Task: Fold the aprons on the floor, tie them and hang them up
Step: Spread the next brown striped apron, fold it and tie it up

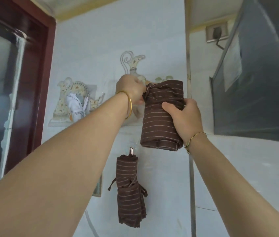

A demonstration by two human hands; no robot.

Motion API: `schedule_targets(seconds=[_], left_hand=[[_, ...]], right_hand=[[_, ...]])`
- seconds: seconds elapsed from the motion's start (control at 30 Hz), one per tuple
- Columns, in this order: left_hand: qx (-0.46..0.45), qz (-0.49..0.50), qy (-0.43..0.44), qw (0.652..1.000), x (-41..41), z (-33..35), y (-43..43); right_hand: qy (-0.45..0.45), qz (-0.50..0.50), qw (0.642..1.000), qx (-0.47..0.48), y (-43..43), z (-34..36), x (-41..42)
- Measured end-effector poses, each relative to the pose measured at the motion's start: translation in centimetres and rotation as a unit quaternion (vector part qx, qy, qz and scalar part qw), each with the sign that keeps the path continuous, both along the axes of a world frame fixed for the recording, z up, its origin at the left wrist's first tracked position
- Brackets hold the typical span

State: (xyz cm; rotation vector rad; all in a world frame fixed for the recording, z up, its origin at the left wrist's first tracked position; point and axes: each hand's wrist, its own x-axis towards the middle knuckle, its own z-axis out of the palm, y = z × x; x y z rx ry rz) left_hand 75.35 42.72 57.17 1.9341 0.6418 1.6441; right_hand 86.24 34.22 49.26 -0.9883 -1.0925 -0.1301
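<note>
A brown striped apron, folded and rolled into a bundle, is held up against the white tiled wall. My right hand grips the bundle around its middle from the right. My left hand pinches the knotted strap at the bundle's upper left, close to the wall. Whatever the strap meets at the wall is hidden behind that hand. Below, a second rolled and tied brown striped apron hangs from a small metal hook.
A dark red door frame with glass stands at the left. A white cloth hangs on the wall left of my left hand. A dark cabinet or hood juts out at the upper right.
</note>
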Motion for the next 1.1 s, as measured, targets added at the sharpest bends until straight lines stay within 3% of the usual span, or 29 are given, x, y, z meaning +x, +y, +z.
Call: schedule_targets(seconds=[0.2, 0.47, 0.83, 1.1], left_hand=[[0.012, 0.049, 0.002, 0.999, 2.6, -0.1, 2.1], [0.053, 0.067, 0.015, 0.996, 3.5, 0.1, 2.6], [0.120, 0.049, 0.134, 0.982, 2.5, -1.0, 2.7], [0.148, 0.070, 0.149, 0.975, 1.8, -1.8, 2.2]], right_hand=[[-0.017, -0.111, 0.994, -0.013, 1.5, -0.3, 0.4], [-0.037, -0.182, 0.982, -0.022, 2.0, -0.5, -0.5], [0.016, -0.141, 0.990, -0.008, 2.6, -3.0, -0.7], [0.029, -0.112, 0.993, 0.002, 2.9, -4.6, -1.0]])
